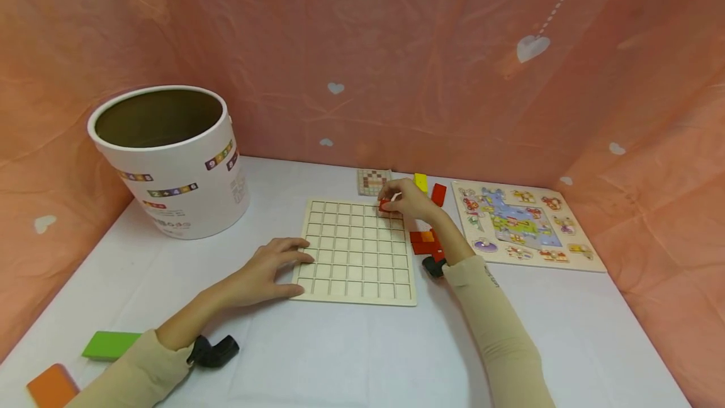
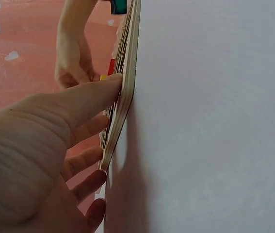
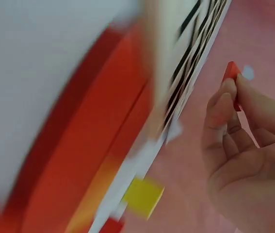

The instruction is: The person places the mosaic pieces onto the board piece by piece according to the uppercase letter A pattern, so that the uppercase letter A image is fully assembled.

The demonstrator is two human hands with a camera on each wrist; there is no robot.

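Observation:
A pale wooden grid board [image 1: 347,257] lies flat on the white table. My right hand [image 1: 409,199] is over its far right corner and pinches a small red tile [image 1: 385,205] between thumb and fingers. In the right wrist view the red tile [image 3: 232,73] stands out from the fingertips. My left hand [image 1: 266,272] rests at the board's left edge, its fingers spread, fingertips touching the rim. The left wrist view has the thumb against the board's side [image 2: 122,104]. Several red pieces [image 1: 425,244] lie beside the board's right edge.
A patterned card [image 1: 374,181] lies behind the board, with a yellow block [image 1: 420,182] and a red block [image 1: 438,194] nearby. At the right is a picture puzzle board [image 1: 527,225]. A large white bucket [image 1: 175,187] stands back left. Green [image 1: 110,345] and orange blocks [image 1: 52,388] lie front left.

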